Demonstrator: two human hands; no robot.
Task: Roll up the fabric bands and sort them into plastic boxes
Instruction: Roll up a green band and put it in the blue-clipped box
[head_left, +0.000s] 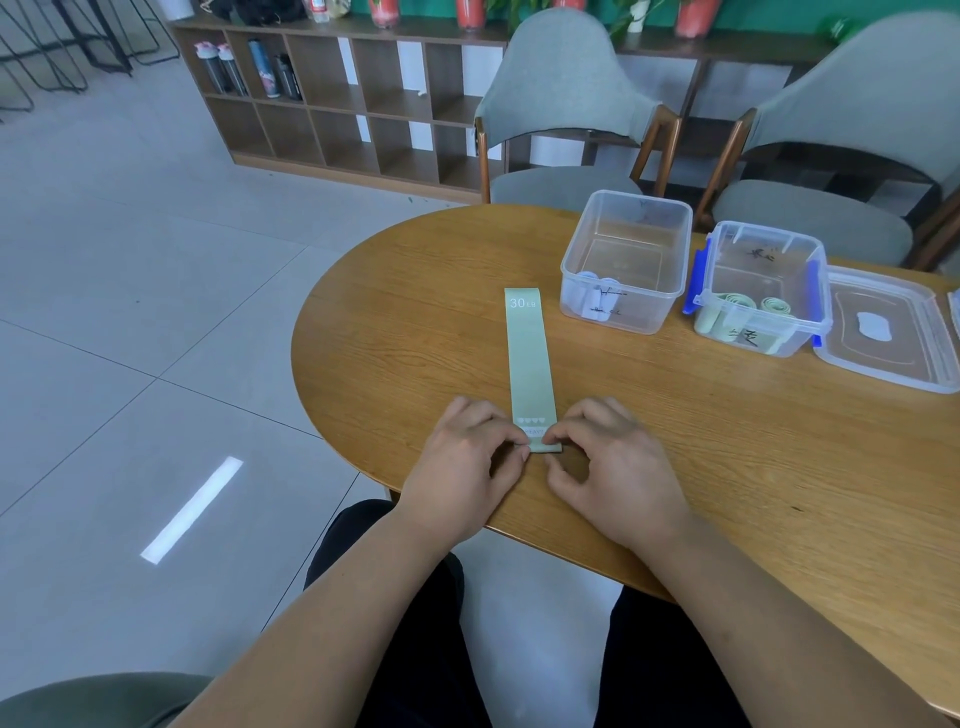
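Head view: your left hand (462, 457) and right hand (618, 462) are resting knuckles-up on the oval wooden table (415, 322), fingers curled, both pinching the near folded end of the pale green flat fabric band (530, 358), which is lying lengthwise, pointing away from you.

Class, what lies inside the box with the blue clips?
The box with blue clips holds rolled pale green bands. Its label partly covers them; their number cannot be told.

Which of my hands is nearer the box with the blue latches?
Right. Your right hand sits on the near side, left of the box; your left hand is farther left.
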